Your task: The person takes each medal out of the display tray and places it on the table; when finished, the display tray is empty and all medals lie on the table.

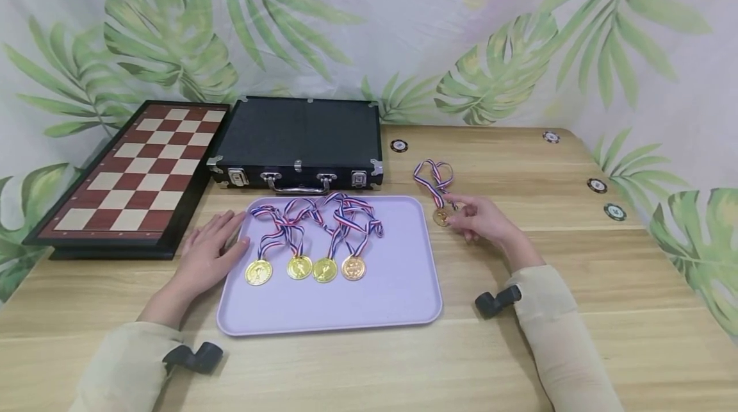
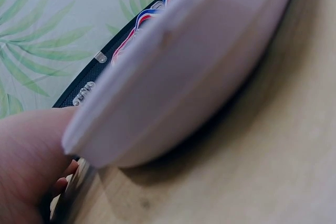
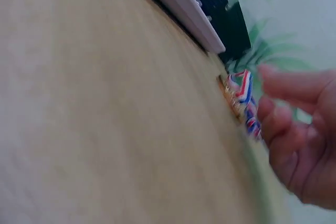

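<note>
My right hand (image 1: 481,223) is beside a bronze-coloured medal (image 1: 441,217) on the wooden table, right of the tray. Its thumb and index finger are spread apart next to the medal. In the right wrist view the fingertips stand close to the medal's striped ribbon (image 3: 245,86); whether they touch cannot be told. My left hand (image 1: 209,252) lies at the left edge of a lilac tray (image 1: 380,303), fingers extended on the table and thumb at the rim. On the tray are three gold medals (image 1: 259,272) and one bronze-coloured medal (image 1: 353,268), ribbons bunched behind them.
A black case (image 1: 305,133) with metal latches stands right behind the tray. Left of it lies a thick chessboard box (image 1: 144,168). Several poker chips (image 1: 597,186) sit along the table's right and back. A leaf-patterned cloth (image 1: 403,27) hangs behind.
</note>
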